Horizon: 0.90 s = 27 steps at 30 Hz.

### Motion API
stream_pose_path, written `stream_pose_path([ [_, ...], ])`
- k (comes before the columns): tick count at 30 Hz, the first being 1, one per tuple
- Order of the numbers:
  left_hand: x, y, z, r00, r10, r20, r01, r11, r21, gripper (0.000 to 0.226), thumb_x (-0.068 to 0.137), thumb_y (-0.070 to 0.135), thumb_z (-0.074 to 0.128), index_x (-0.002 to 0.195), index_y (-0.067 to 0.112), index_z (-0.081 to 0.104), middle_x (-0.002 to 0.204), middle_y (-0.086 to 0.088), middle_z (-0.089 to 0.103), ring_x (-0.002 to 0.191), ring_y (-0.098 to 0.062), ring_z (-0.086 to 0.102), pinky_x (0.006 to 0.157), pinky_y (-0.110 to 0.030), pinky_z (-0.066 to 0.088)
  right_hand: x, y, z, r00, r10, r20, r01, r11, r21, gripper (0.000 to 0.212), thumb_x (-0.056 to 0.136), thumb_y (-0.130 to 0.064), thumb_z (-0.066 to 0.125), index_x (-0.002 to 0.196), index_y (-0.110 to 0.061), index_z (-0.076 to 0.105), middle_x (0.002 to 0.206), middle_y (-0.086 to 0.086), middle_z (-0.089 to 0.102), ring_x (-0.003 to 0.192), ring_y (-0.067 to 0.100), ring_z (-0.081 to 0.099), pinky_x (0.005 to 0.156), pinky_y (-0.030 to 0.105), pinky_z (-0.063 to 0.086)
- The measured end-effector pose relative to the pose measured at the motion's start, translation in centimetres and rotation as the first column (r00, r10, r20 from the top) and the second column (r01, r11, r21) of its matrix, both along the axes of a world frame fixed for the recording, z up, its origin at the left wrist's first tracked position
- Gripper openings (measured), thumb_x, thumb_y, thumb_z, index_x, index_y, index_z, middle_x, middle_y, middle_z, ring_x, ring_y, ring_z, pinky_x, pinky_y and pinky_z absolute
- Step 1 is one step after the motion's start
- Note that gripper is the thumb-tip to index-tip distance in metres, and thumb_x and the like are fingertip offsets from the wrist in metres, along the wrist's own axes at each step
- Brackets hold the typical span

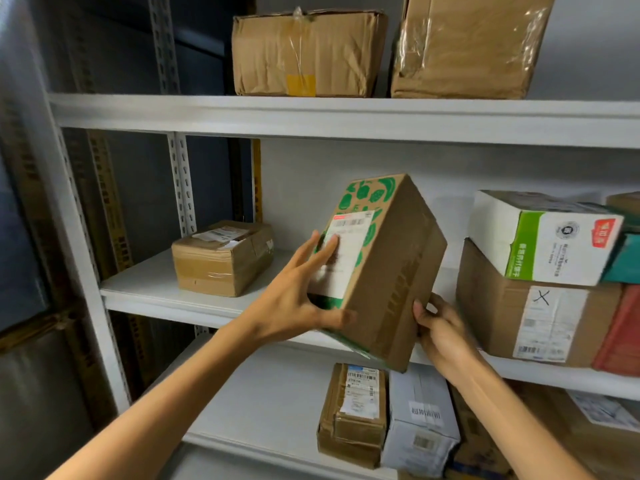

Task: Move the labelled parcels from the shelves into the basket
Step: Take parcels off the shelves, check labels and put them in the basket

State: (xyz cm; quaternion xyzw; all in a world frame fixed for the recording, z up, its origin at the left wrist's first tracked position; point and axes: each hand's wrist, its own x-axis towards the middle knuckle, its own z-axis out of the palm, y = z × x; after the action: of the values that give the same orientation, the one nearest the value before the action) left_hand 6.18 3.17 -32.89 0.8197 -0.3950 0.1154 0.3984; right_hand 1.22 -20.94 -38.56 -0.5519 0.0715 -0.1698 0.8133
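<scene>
– White metal shelving fills the view, stacked with cartons. Which step is being carried out?

– A lift-off, it would seem. Nearest, a parcel with green print is held tilted between both hands. It is judged clear of the middle shelf, with its lower corner hanging out past the front edge.

– How are the fingers set?

– The left hand is spread wide. Its fingers are laid flat across the white label on the parcel's left face, and the thumb is hooked round the lower front edge. The right hand is placed at the parcel's lower right edge, with its fingers curled behind that edge, so their tips cannot be seen.

– What is called for next?

– No basket is shown, so the parcel would have to be drawn back and carried to wherever it stands. Care is probably needed: a brown box with a white-and-green box stacked on it sits just right of the parcel.

– And farther back?

– A small taped parcel, labelled on top, is seen left of the held parcel, deeper in. Above it, a creased carton and a film-wrapped carton are shelved.
</scene>
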Motion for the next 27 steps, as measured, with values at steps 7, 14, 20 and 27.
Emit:
stream_pose_path([
  [7, 2.6, 1.0, -1.8, 0.691, -0.46, -0.558, -0.113, 0.693, -0.712, 0.058, 0.078, 0.047, 0.051, 0.13, 0.02, 0.05, 0.112, -0.012, 0.061, 0.095, -0.024, 0.063, 0.078, -0.035, 0.051, -3.7, 1.9, 3.7, 0.941, 0.161, 0.297, 0.003, 0.875, -0.483, 0.08, 0.065, -0.047, 0.079, 0.138, -0.036, 0.047, 0.136, -0.008, 0.057, 0.126, 0.006, 0.051, 0.098, 0.021, 0.043],
  [14, 2.4, 1.1, -2.0, 0.435, -0.713, -0.55, -0.108, 0.565, -0.818, 0.083, 0.074, 0.081, 0.03, 0.123, 0.024, 0.065, 0.129, -0.016, 0.06, 0.116, -0.036, 0.059, 0.087, -0.054, 0.052, -3.9, 3.6, 6.1, 0.873, 0.099, 0.477, 0.439, 0.264, -0.859, 0.101, 0.068, -0.067, 0.067, 0.151, -0.044, 0.014, 0.154, -0.021, 0.025, 0.139, -0.006, 0.023, 0.105, 0.008, 0.026],
  [20, 3.5, 0.8, 2.1, 0.738, -0.458, -0.495, 0.018, 0.747, -0.664, 0.072, 0.081, 0.078, 0.03, 0.125, 0.03, 0.06, 0.127, -0.003, 0.064, 0.126, -0.025, 0.051, 0.114, -0.053, 0.021, -2.0, 2.7, 12.6, 0.894, -0.163, 0.418, 0.447, 0.418, -0.791, 0.05, 0.074, -0.075, 0.05, 0.096, -0.032, 0.064, 0.082, -0.016, 0.068, 0.081, 0.005, 0.066, 0.056, 0.015, 0.046],
  [27, 5.7, 1.3, 1.1, 0.764, -0.417, -0.492, 0.054, 0.802, -0.596, 0.094, 0.064, 0.08, 0.062, 0.142, 0.03, 0.042, 0.148, -0.001, 0.044, 0.14, -0.024, 0.032, 0.117, -0.054, 0.015, -1.2, 1.8, 12.2, 0.941, -0.085, 0.327, 0.327, 0.467, -0.821, 0.031, 0.08, -0.05, 0.071, 0.1, -0.027, 0.063, 0.093, -0.013, 0.069, 0.087, 0.006, 0.065, 0.062, 0.014, 0.048],
])
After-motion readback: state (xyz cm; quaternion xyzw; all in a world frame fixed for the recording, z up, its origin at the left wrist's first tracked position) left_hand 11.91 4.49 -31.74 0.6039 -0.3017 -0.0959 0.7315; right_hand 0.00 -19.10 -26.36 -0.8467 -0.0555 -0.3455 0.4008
